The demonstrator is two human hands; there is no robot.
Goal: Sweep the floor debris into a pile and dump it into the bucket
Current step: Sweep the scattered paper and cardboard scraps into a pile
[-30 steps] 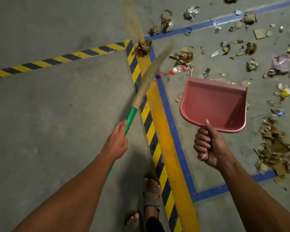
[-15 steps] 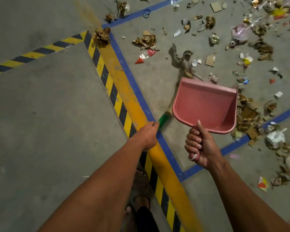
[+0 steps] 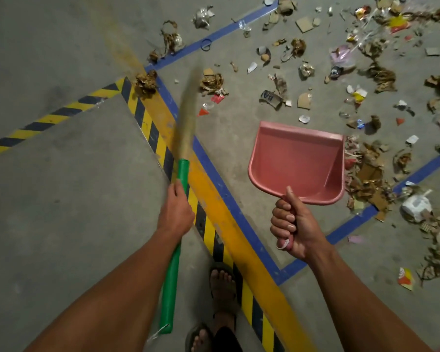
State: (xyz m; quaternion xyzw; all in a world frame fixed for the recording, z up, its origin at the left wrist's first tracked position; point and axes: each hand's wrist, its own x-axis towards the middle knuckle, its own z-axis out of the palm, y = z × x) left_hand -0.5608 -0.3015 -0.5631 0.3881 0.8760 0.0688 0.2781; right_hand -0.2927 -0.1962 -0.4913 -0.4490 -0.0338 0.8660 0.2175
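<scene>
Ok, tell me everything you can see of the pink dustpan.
The dustpan is pink, looks like smooth plastic, with a flat open front lip, raised side and back walls and a short handle. It is empty and held above the concrete floor, mouth pointing away. The right hand grips its handle; nothing else touches it.

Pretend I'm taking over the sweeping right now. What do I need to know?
Left hand grips the green broom; its bristles point up toward the trash.
Right hand grips the pink dustpan, held up, nothing in it.
Debris lies scattered across the floor inside and over the blue tape.
Done: no pile yet.
Left: sweep it together, scoop, dump. No bucket in view.
</scene>
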